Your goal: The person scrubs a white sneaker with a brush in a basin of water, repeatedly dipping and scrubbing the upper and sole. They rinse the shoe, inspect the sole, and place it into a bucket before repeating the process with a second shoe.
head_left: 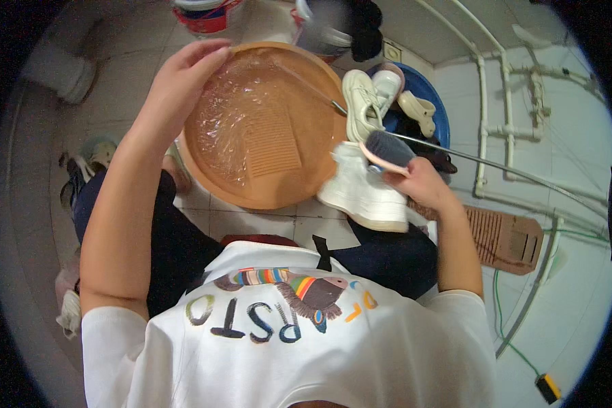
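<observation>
A large orange-brown basin (299, 187) with water in it and a ribbed washboard panel (273, 144) in its floor lies in front of me. My left hand (196, 62) is at its far left rim, fingers stretched out, with nothing visible in it; whether it touches the rim I cannot tell. My right hand (425, 183) is closed around a scrubbing brush (389, 151) with dark bristles facing up and a pale pink back. Under the brush, a chunky white shoe (364, 194) leans at the basin's right rim. Beyond it stands a white lace-up sneaker (362, 102).
A thin metal pipe (496, 164) crosses from the right, its tip over the basin with a water stream. Behind the shoes sits a blue tub (432, 95) holding more footwear. A brown washboard (506, 238) lies at right; a red bucket (207, 20) stands far back.
</observation>
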`<move>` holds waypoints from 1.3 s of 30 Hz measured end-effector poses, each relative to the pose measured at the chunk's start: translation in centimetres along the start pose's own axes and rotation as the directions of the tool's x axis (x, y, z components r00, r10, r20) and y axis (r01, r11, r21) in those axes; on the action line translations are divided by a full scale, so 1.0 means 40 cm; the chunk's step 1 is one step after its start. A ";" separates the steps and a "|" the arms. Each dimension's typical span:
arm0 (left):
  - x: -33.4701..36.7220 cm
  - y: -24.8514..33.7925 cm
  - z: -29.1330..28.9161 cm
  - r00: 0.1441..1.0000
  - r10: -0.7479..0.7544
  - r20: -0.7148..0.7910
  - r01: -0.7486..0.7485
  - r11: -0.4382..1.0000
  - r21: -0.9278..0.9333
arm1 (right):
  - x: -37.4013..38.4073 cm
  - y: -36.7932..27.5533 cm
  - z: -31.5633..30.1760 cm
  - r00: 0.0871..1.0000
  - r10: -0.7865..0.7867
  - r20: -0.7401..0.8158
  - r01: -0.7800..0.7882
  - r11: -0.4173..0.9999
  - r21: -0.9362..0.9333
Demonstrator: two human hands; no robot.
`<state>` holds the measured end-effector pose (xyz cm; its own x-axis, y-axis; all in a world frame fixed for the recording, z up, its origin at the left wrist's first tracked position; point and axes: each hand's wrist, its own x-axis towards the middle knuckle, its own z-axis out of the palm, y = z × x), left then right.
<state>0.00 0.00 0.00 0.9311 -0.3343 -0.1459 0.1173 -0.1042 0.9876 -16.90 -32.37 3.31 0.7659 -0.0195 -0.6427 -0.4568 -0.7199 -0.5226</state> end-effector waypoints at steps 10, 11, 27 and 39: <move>-0.030 0.014 -0.089 0.988 -0.002 -0.156 -0.028 0.982 -0.187 | 0.490 -0.031 0.465 0.985 -0.036 0.171 -0.082 0.767 0.636; -0.031 0.014 -0.096 0.987 0.006 -0.160 -0.035 0.984 -0.177 | 0.538 -0.018 0.490 0.977 -0.018 0.211 -0.123 0.761 0.637; -0.017 0.018 -0.162 0.976 -0.175 -0.126 0.100 0.885 -0.455 | 0.703 -0.219 0.685 0.936 -0.167 -0.311 0.014 0.898 -0.440; -0.019 0.002 -0.187 0.955 -0.275 -0.108 0.172 0.814 -0.554 | 0.900 -0.207 0.661 0.948 0.222 -0.227 -0.195 0.971 0.137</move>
<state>1.88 7.26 0.62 0.8945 -0.1894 -0.4049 0.4470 0.3769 0.8113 2.49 -8.78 -30.31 0.7275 -0.3363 -0.5980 -0.6549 -0.6000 -0.4594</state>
